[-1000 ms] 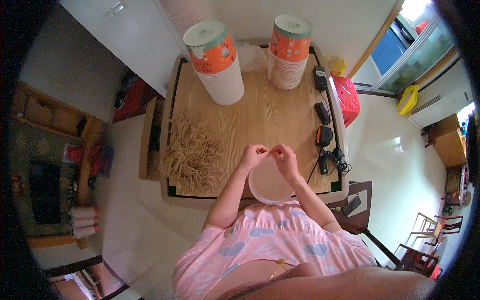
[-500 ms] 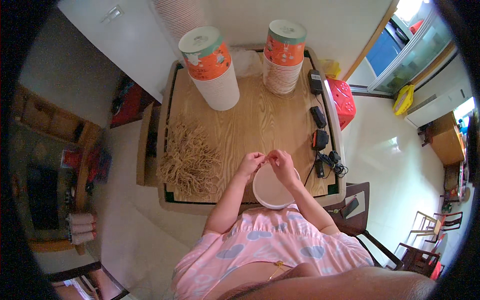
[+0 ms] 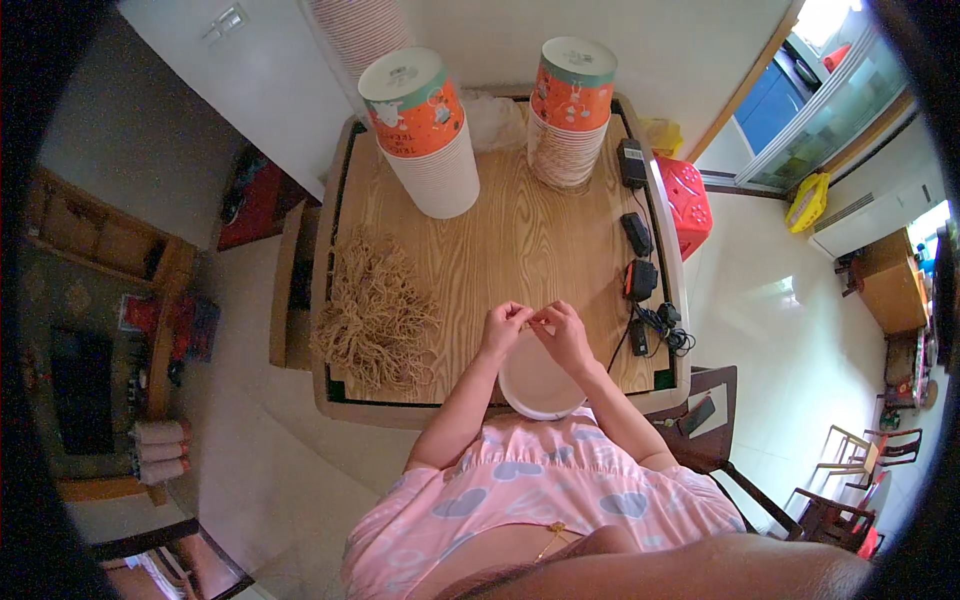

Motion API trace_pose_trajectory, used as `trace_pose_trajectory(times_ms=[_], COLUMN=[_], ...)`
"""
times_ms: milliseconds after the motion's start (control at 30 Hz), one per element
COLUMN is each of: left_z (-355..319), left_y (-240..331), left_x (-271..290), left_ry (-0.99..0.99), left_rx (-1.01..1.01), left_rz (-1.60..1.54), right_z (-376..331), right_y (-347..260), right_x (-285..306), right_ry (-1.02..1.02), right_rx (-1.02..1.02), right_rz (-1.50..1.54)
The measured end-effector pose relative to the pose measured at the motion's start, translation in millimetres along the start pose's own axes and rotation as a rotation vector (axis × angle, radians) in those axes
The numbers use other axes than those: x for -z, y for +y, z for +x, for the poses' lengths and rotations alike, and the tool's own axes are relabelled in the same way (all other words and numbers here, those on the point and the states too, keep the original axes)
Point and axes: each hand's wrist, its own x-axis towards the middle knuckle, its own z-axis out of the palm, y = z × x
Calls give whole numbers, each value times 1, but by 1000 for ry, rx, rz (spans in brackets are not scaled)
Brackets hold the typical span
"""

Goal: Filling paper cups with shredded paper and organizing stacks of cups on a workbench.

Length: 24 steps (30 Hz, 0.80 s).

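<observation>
A round white paper bucket [image 3: 540, 382] is close to my body at the table's near edge, its open mouth facing up. Over its far rim, my left hand [image 3: 503, 328] and my right hand [image 3: 562, 334] meet with fingertips pinched close together. Whatever is between the fingertips is too small to make out. To the left of my hands lies a loose heap of tan twine cords [image 3: 375, 315]. Farther back stand two tall stacks of upside-down paper buckets, a left stack [image 3: 430, 170] and a right stack [image 3: 568, 125], with orange and green showing on the top ones.
Black power adapters [image 3: 638, 280] and coiled cables run along the wooden table's [image 3: 490, 250] right edge. A red plastic stool [image 3: 684, 205] stands beyond that edge. An open cardboard box [image 3: 292, 330] is beside the left edge, and a dark chair [image 3: 715, 420] is at the near right.
My two hands stay pinched at the far rim, with the fingertips slightly shifted. The bucket has moved a little to the left and its rim is more covered by my hands.
</observation>
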Motion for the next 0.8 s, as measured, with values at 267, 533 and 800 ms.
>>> trace_pose_trajectory(times_ms=[267, 533, 800], left_z=[-2, -4, 2], left_y=[2, 16, 2], left_x=[3, 5, 7], left_ry=[-77, -58, -29], left_rx=[58, 80, 77], left_rz=[-101, -133, -112], right_z=[2, 7, 6], right_y=[-4, -15, -8], right_x=[-2, 1, -4], right_ry=[8, 58, -13], right_rx=[-17, -29, -45], right_rz=[-71, 2, -29])
